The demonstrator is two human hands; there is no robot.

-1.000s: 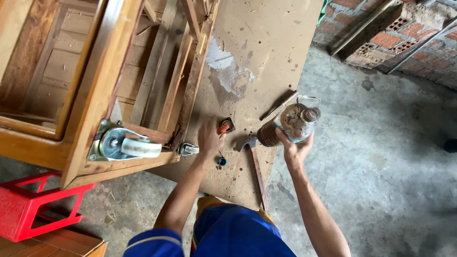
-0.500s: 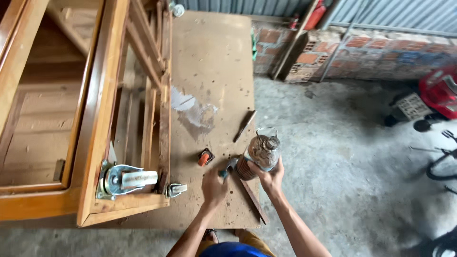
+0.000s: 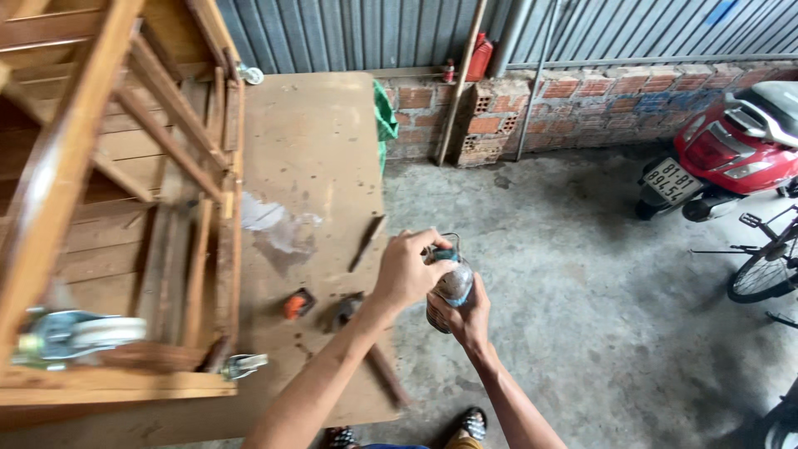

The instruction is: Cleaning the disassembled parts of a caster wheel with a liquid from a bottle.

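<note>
My right hand (image 3: 470,323) grips a clear plastic jar (image 3: 454,288) of small brownish metal pieces from below, just off the right edge of the plywood table (image 3: 320,150). My left hand (image 3: 406,271) reaches over the jar's mouth, its fingertips pinching a small teal object (image 3: 445,254) at the top. What the teal object is cannot be made out.
On the table lie a hammer (image 3: 363,339), a small orange item (image 3: 296,304), a dark narrow tool (image 3: 366,242) and a clear plastic bag (image 3: 278,229). A wooden frame (image 3: 125,166) with a caster wheel (image 3: 79,333) fills the left. A red motorbike (image 3: 731,150) and a bicycle (image 3: 765,270) stand at the right.
My left hand left the table beside the orange item and moved onto the jar's top with the teal object. The jar rose off the table edge. The view tilted up.
</note>
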